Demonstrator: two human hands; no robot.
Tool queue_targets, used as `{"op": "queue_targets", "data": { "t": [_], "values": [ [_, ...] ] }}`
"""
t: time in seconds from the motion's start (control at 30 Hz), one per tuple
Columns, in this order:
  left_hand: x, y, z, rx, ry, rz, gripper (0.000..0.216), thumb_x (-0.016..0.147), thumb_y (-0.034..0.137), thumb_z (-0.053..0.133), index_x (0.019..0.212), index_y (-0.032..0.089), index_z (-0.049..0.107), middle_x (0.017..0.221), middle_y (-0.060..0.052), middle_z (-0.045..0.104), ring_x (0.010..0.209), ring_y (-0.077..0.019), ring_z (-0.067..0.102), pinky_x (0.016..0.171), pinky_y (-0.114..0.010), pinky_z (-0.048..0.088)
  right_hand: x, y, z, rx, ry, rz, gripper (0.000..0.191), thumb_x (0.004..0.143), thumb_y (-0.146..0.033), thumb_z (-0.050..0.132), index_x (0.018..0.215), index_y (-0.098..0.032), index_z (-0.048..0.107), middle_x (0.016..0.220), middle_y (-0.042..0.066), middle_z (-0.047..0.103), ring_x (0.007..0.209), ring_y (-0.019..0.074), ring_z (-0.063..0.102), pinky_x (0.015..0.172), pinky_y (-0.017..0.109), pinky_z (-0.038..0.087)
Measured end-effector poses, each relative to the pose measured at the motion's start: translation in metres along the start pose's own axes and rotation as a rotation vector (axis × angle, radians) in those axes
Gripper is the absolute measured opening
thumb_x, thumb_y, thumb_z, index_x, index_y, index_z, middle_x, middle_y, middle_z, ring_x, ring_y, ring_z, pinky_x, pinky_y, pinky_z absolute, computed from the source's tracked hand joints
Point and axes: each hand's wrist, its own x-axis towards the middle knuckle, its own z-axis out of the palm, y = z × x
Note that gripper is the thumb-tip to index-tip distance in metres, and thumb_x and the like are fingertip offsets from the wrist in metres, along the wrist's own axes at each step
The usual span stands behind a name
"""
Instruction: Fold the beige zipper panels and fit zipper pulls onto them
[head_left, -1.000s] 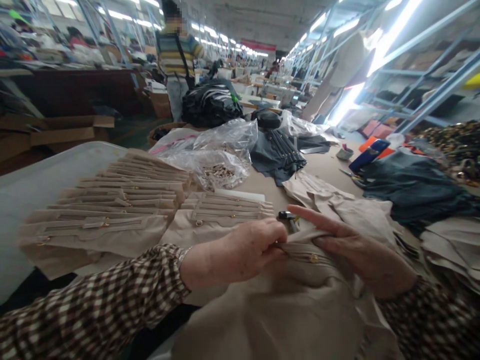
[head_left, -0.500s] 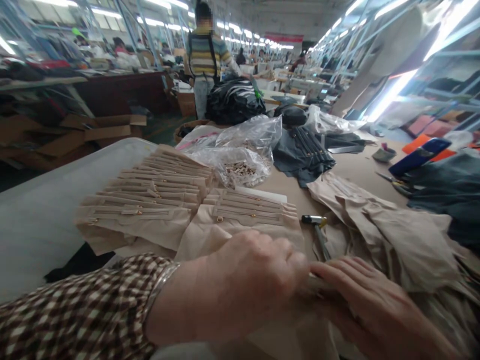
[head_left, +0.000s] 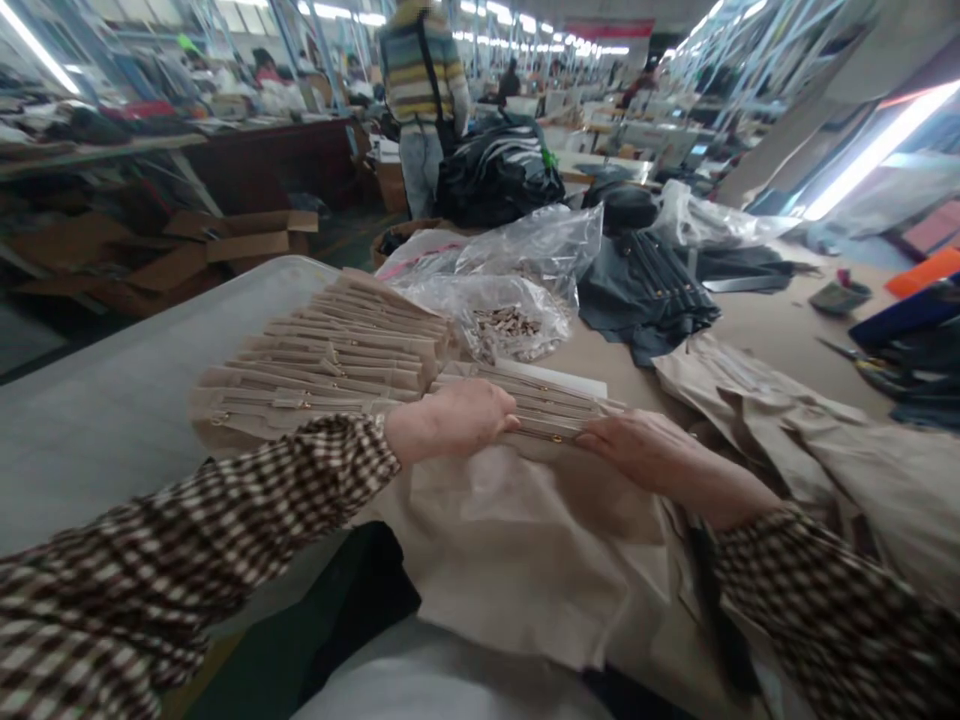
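Observation:
A beige garment piece point(head_left: 517, 540) with a zip placket lies in front of me. Its top edge rests on a short stack of like pieces point(head_left: 540, 395). My left hand point(head_left: 450, 420) is closed on the left end of that edge. Holding the right end is my right hand point(head_left: 645, 455), fingers curled and pressed on the cloth. A longer fanned row of beige pieces point(head_left: 330, 360) lies just left of the stack.
Clear plastic bags point(head_left: 510, 290) holding small metal parts sit behind the stacks. Dark garments point(head_left: 645, 290) and loose beige cloth point(head_left: 795, 430) lie to the right. A person in a striped top point(head_left: 424, 80) stands beyond the table. Cardboard point(head_left: 217, 240) is piled on the floor at left.
Both hands have carried the beige piece forward and laid its top edge on the short stack. The hammer seen earlier is out of sight. The view has tilted down.

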Motion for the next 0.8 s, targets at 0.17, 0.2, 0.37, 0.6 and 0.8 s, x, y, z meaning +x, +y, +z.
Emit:
{"op": "queue_targets", "data": {
  "t": [0.17, 0.2, 0.37, 0.6, 0.8],
  "values": [
    [0.027, -0.011, 0.031, 0.023, -0.127, -0.121, 0.033, 0.093, 0.036, 0.051, 0.094, 0.011, 0.072, 0.092, -0.015, 0.073, 0.082, -0.0247, 0.069, 0.067, -0.029, 0.045, 0.026, 0.014, 0.038, -0.173, -0.106, -0.028, 0.038, 0.099, -0.035, 0.046, 0.079, -0.016, 0.072, 0.082, 0.011, 0.072, 0.079, 0.0205, 0.065, 0.075, 0.030, 0.042],
    [0.030, -0.012, 0.032, 0.021, -0.139, -0.124, 0.032, 0.093, 0.036, 0.052, 0.094, 0.011, 0.073, 0.092, -0.014, 0.074, 0.082, -0.0245, 0.069, 0.067, -0.029, 0.045, 0.026, 0.014, 0.040, -0.170, -0.108, -0.026, 0.037, 0.099, -0.034, 0.046, 0.080, -0.015, 0.072, 0.083, 0.011, 0.073, 0.080, 0.0217, 0.066, 0.075, 0.031, 0.042],
    [0.031, -0.004, 0.026, 0.069, -0.091, -0.104, 0.029, 0.092, 0.028, 0.051, 0.091, 0.007, 0.072, 0.084, -0.013, 0.071, 0.082, -0.0260, 0.068, 0.073, -0.033, 0.047, 0.022, 0.004, 0.027, -0.163, -0.112, -0.025, 0.034, 0.098, -0.025, 0.045, 0.083, -0.013, 0.074, 0.082, 0.014, 0.072, 0.079, 0.0245, 0.067, 0.073, 0.033, 0.044],
    [0.022, 0.036, 0.081, 0.137, 0.217, 0.162, 0.035, 0.086, 0.007, 0.044, 0.111, 0.013, 0.068, 0.114, -0.016, 0.067, 0.104, -0.0289, 0.062, 0.092, -0.043, 0.049, 0.023, -0.003, 0.025, -0.143, -0.106, 0.114, 0.037, 0.098, -0.040, 0.047, 0.085, -0.015, 0.072, 0.087, 0.010, 0.073, 0.085, 0.0222, 0.067, 0.075, 0.031, 0.048],
    [0.003, 0.019, 0.127, 0.014, 0.239, 0.160, 0.069, 0.080, 0.046, 0.064, 0.143, 0.023, 0.049, 0.156, -0.011, 0.038, 0.145, -0.0353, 0.029, 0.119, -0.051, 0.023, -0.058, 0.054, 0.001, -0.206, 0.250, 0.471, 0.049, 0.091, -0.034, 0.055, 0.136, -0.015, 0.050, 0.136, 0.015, 0.056, 0.124, 0.0271, 0.050, 0.103, 0.040, 0.040]
  ]
}}
